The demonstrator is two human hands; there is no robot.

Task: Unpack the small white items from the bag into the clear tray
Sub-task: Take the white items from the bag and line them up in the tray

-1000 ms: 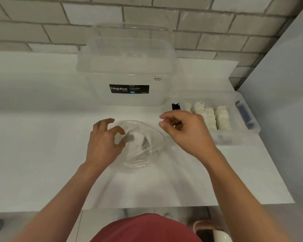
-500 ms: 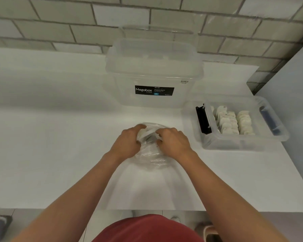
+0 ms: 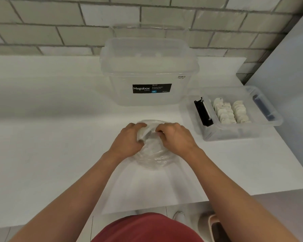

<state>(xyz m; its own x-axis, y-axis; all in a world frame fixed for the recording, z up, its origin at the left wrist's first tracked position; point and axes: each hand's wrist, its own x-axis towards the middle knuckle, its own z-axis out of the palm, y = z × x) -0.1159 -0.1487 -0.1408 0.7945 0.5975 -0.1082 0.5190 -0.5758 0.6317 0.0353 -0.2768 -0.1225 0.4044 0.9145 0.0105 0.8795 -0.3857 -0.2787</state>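
Bag (image 3: pixel 154 151): clear plastic, crumpled, on the white desk (image 3: pixel 51 137) straight ahead of the person; contents cannot be made out.
Left hand (image 3: pixel 128 138): fingers curled round the bag's upper left edge, gripping it.
Right hand (image 3: pixel 175 137): fingers curled into the upper right edge, pinching the plastic.
Clear tray (image 3: pixel 234 133): on the desk to the right of the bag, apart from it; black handle (image 3: pixel 203 111) at its left end, blue handle (image 3: pixel 262 107) at its right end.
Small white items (image 3: pixel 231 112): two packed rows inside the tray, between the handles.
Storage box (image 3: pixel 147 70): large, clear, labelled "Megabox", behind the bag near the brick wall.
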